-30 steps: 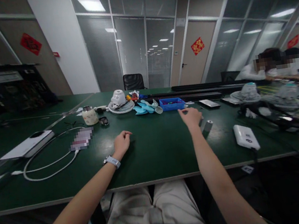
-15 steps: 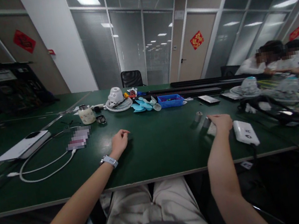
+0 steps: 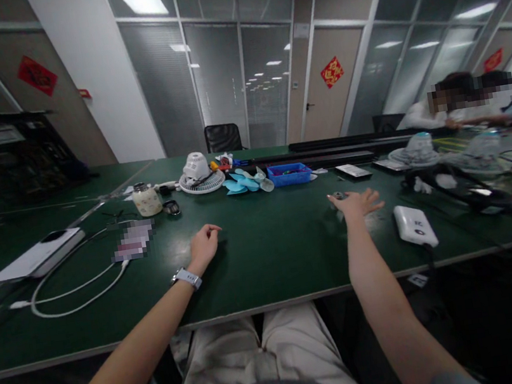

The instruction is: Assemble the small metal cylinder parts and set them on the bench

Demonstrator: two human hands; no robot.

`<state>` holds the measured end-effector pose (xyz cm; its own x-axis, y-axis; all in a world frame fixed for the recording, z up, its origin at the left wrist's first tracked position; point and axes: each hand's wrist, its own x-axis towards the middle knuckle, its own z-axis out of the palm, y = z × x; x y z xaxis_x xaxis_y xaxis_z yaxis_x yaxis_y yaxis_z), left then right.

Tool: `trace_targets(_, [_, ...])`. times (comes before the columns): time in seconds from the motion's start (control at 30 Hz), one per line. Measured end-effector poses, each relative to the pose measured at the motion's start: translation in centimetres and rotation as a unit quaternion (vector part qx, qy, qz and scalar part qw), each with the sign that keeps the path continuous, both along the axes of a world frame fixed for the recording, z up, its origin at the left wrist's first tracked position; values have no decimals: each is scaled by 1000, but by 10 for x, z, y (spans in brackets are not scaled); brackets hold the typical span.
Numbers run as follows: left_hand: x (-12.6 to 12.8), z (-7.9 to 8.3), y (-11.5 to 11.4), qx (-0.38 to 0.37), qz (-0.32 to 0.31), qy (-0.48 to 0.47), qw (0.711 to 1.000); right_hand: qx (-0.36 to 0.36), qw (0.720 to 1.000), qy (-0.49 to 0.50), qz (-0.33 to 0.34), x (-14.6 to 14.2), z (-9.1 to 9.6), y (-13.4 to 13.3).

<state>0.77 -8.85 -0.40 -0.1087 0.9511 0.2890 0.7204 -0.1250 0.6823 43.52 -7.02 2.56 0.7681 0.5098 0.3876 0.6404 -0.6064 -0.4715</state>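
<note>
My right hand [image 3: 358, 203] is over the right half of the green table [image 3: 264, 248]. Its thumb and a finger pinch the top of a small silvery metal cylinder [image 3: 339, 195], while the other fingers fan out to the right. Blur and the hand hide much of the cylinder. A second such cylinder does not show now. My left hand [image 3: 205, 243] rests on the table left of the middle, fingers curled together, with nothing visible in them; a watch [image 3: 186, 279] is on that wrist. Right of my right hand lies a white box-shaped device [image 3: 415, 226] with a dark cable.
Along the back stand a white fan part [image 3: 196, 165], light-blue fan blades [image 3: 241, 182], a blue tray [image 3: 289, 175] and a patterned jar [image 3: 146, 199]. A phone [image 3: 133, 239] with a white cable [image 3: 80, 303] lies left. Black cables [image 3: 458, 190] and people [image 3: 459, 104] are at the right.
My right hand has moved left and forward to the standing cylinder, and its outer fingers have spread. The cylinder it had hold of before is out of sight. My left hand stays put.
</note>
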Motion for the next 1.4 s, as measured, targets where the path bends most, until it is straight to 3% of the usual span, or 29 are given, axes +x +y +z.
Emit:
trace_targets(0.1, [1, 2, -2, -2, -3, 4, 1000, -31, 999, -3, -15, 4, -9, 9])
trace_targets(0.27, [2, 3, -5, 3, -2, 9, 1000, -18, 999, -32, -17, 6, -8, 11])
trace_targets(0.43, [0, -1, 1, 34, -11, 5, 999, -79, 991, -98, 35, -26, 1, 8])
trace_targets(0.63, [1, -2, 1, 106, -50, 8, 993, 8, 961, -130, 242, -107, -2, 5])
trace_targets(0.77, [11, 8, -13, 191, -117, -24, 974, 84, 899, -102, 417, -170, -9, -9])
trace_targets(0.93, [21, 17, -24, 249, -177, -20, 952, 87, 813, -135, 560, -223, -17, -29])
trace_targets(1.07, [20, 11, -20, 209, -199, -36, 957, 71, 788, -126, 599, -231, -22, -29])
trace_targets(1.27, [12, -9, -3, 39, -259, -145, 954, 44, 773, -38, 631, -225, -25, -24])
trace_targets(1.4, [9, -13, 4, -9, -257, -193, 947, 62, 757, 38, 649, -223, -28, -25])
